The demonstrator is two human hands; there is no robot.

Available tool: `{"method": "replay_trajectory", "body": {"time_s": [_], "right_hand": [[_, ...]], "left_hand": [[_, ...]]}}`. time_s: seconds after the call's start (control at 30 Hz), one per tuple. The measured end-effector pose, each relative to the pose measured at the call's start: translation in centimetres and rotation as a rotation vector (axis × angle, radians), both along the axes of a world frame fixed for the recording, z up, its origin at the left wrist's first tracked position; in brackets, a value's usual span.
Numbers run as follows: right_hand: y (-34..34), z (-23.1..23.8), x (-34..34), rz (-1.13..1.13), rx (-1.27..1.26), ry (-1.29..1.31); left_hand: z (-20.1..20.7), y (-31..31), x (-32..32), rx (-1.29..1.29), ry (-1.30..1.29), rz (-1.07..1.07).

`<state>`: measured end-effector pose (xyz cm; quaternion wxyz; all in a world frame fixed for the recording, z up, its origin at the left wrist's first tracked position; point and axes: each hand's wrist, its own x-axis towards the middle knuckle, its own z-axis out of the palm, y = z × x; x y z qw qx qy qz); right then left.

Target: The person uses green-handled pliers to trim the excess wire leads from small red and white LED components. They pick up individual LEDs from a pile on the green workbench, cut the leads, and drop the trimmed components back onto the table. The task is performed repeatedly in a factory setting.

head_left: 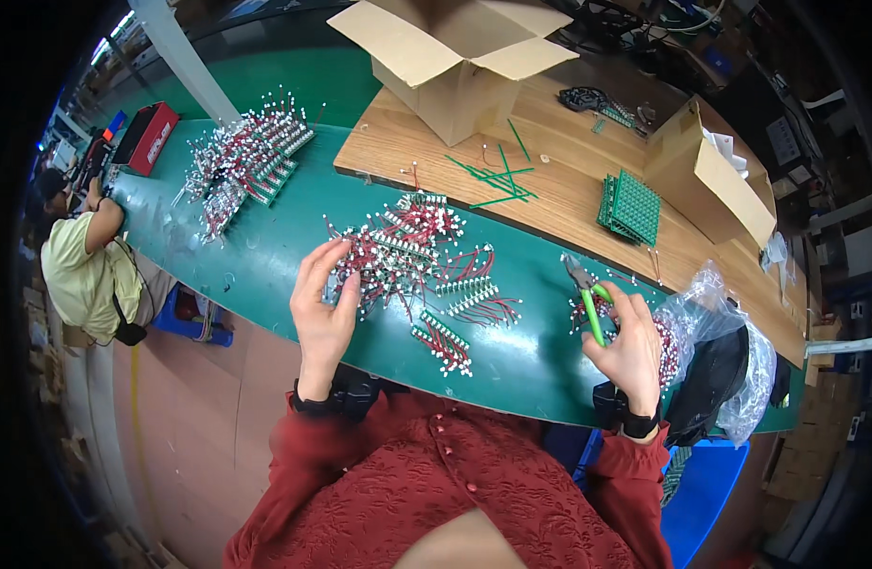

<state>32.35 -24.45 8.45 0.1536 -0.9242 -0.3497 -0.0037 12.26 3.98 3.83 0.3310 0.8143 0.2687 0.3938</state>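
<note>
Left hand at the pile, cutters in the right hand

At far left a person in yellow sits by the green table; a red box stands on it, then a heap of wired boards; the left hand's fingers curve at the left edge of the pile, thumb apart, though whether they pinch anything I cannot tell; the pile, boards with red wires and white connectors, lies mid-table, loose boards just right of it; behind, an open carton and green strips rest on a wooden top; the right hand's fingers wrap the cutters' green handles; stacked boards lie beyond; rightmost are plastic bags and another carton.
</note>
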Motion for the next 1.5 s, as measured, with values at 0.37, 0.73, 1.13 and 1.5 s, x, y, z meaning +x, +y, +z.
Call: {"method": "replay_trajectory", "body": {"time_s": [0.37,0.73,1.13,1.5], "right_hand": [[3.1,-2.0,1.4,0.0,0.032,-0.122],[3.7,-1.3,1.8,-0.087,-0.122,-0.173],[4.6,-1.3,0.3,0.09,0.72,0.751],[7.2,-6.5,1.0,0.249,0.921,0.879]], "left_hand": [[1.9,-2.7,0.6,0.018,-0.05,-0.238],[0.9,-3.0,-0.2,-0.021,-0.008,-0.241],[-0.5,-4.6,-1.0,0.107,0.252,-0.375],[-0.7,-6.7,2.0,0.015,0.271,-0.318]]}}
